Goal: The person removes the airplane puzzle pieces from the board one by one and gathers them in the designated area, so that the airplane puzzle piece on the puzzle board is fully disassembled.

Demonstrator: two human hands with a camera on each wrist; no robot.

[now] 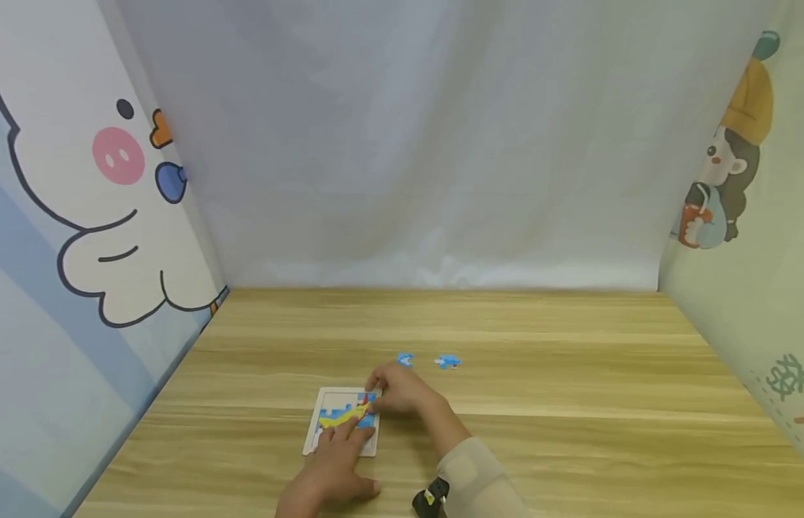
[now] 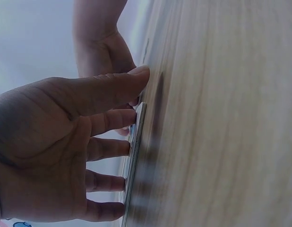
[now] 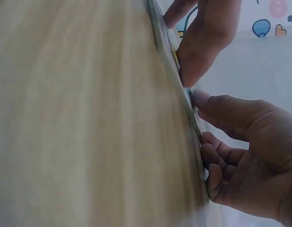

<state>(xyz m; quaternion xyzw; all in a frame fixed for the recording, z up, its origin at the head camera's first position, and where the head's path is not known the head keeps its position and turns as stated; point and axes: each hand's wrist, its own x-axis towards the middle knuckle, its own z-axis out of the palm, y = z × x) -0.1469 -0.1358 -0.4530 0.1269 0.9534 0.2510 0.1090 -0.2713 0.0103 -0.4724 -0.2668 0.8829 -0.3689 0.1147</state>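
Observation:
A small jigsaw puzzle (image 1: 345,396) in a pale tray frame lies on the table, partly filled with blue, yellow and red pieces. Bare tray shows in its upper left part. My left hand (image 1: 333,460) rests its straight fingertips on the puzzle's lower part, thumb spread to the side. At the upper right corner, my right hand (image 1: 402,392) curls round the frame's edge. In the right wrist view, the right thumb (image 3: 221,105) lies on the puzzle's face, and the other fingers bend by its edge. Whether a separate piece sits under the thumb is hidden.
Two loose blue puzzle pieces lie beyond the right hand, a smaller one (image 1: 404,360) and a wider one (image 1: 448,361). A black device (image 1: 431,498) is at the right wrist. The wood-grain table (image 1: 570,403) ends at a grey curtain (image 1: 440,144), with printed panels on both sides.

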